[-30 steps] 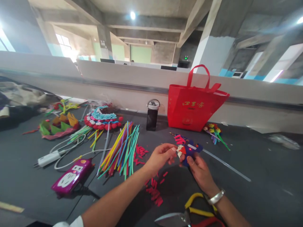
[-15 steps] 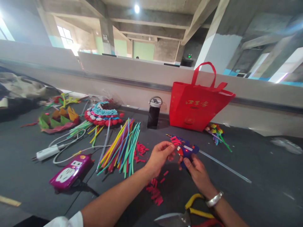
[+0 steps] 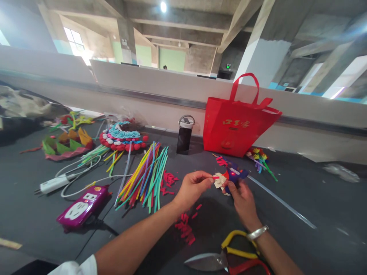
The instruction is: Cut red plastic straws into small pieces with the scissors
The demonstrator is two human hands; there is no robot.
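Observation:
My left hand (image 3: pixel 192 186) pinches a small red strip (image 3: pixel 215 177) at its fingertips, held against the nozzle end of a blue glue gun (image 3: pixel 234 176). My right hand (image 3: pixel 242 198) is wrapped round the gun's grip, and a red light glows on the gun's body. A long clear glue stick (image 3: pixel 282 204) trails from the back of the gun across the dark table (image 3: pixel 315 191). More red strips (image 3: pixel 185 227) lie scattered on the table under my left wrist.
A red tote bag (image 3: pixel 237 124) and a black bottle (image 3: pixel 184 136) stand at the back. Coloured sticks (image 3: pixel 147 175), a purple power strip (image 3: pixel 82 206), a white plug and a red-and-blue craft piece (image 3: pixel 123 139) lie left. Yellow-handled scissors (image 3: pixel 226 258) lie near my right forearm.
The small red strip has come up to the glue gun's nozzle. Both hands shifted slightly, and the view tipped a little.

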